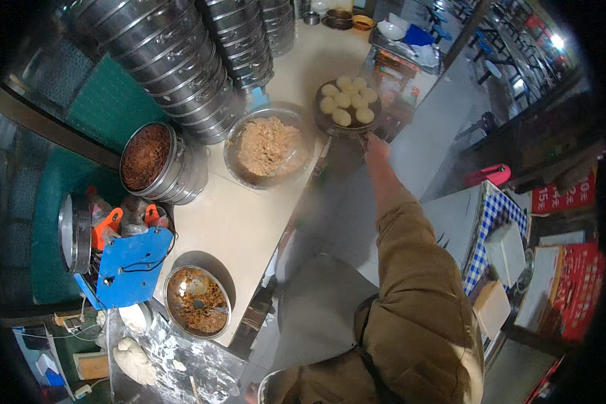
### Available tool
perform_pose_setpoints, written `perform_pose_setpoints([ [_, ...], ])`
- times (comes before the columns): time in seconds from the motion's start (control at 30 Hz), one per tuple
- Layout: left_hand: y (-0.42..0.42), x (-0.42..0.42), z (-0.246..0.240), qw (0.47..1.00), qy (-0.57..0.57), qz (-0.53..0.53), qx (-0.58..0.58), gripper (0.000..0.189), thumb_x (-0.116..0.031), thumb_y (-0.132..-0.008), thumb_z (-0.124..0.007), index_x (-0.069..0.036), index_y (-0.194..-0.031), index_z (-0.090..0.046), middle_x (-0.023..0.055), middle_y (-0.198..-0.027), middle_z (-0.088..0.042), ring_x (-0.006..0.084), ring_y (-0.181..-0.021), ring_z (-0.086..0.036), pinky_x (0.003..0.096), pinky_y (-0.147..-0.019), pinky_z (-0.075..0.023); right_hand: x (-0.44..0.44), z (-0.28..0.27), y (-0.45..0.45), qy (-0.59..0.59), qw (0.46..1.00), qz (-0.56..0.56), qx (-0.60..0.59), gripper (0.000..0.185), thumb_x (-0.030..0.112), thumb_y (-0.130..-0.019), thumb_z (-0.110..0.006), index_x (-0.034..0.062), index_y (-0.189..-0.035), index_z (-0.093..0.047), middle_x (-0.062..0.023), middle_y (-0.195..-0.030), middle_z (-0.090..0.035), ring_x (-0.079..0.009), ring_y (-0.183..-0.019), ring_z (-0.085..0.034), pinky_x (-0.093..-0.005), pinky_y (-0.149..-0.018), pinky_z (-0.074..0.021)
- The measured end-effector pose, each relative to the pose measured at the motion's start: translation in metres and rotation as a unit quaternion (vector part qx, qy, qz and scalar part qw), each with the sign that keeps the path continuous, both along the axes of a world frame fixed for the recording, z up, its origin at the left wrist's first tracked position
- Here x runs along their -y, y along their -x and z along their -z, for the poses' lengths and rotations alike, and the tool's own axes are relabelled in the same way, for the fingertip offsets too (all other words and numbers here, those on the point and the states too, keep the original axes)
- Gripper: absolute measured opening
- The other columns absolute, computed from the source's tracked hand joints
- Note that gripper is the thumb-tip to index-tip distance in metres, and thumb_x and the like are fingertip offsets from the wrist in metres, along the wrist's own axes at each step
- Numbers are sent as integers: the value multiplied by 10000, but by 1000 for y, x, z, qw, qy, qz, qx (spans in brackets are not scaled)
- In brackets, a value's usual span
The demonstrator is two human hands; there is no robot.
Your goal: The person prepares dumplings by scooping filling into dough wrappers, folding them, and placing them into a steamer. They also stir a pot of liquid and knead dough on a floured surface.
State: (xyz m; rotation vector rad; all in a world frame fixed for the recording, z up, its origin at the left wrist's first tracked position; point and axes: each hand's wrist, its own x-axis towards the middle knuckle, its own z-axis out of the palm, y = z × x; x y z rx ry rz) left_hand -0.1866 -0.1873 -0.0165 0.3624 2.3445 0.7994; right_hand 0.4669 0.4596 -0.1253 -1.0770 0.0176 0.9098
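My right hand [376, 146] is closed on the rim or a handle of a round steamer tray [351, 132], held out past the counter's edge. Several pale round buns [351, 98] sit on the tray. Only a small part of my left hand [251, 393] shows at the bottom edge, beside a pale curved rim [270, 379]; what it holds cannot be told. Left of the tray, a large metal bowl of pale minced filling [268, 146] stands on the counter. Nearer to me is a metal bowl of darker chopped filling [198, 303] with a utensil in it.
Tall stacks of metal steamers [182, 76] line the counter's far left. Shorter steamers [182, 166] hold brown shredded food. A floured board [182, 358] bears dough [133, 361] at lower left. On the right stands a white cabinet [452, 217] with a checked cloth [502, 209].
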Motion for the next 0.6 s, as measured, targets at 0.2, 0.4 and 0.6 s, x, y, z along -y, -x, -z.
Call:
perform_pose_setpoints([
  [0.2, -73, -37, 30, 995, 86, -1, 59, 250, -233, -1013, -575, 9, -988, -635, 65, -837, -639, 158, -733, -598, 298, -642, -513, -66, -10, 27, 155, 984, -72, 42, 168, 96, -908, -676, -53, -972, -633, -184, -880, -661, -290, -764, -676, -389, -656, -592],
  [0.4, -98, -82, 33, 990, 98, 42, 87, 258, -243, -1005, -570, 1, -957, -639, 69, -813, -639, 167, -717, -601, 312, -637, -512, -62, -46, 24, 241, 771, -80, 584, 274, 283, -901, -671, 46, -1021, -741, -152, -1051, -722, -330, -995, -703, -423, -828, -545],
  [0.6, -107, -99, 30, 987, 114, 66, 96, 267, -253, -998, -564, -8, -925, -642, 73, -789, -639, 176, -700, -604, 325, -633, -512, -80, -84, 47, 10, 669, -172, 723, 310, 336, -863, -700, 61, -1001, -737, -182, -1047, -702, -352, -1009, -673, -451, -875, -523],
])
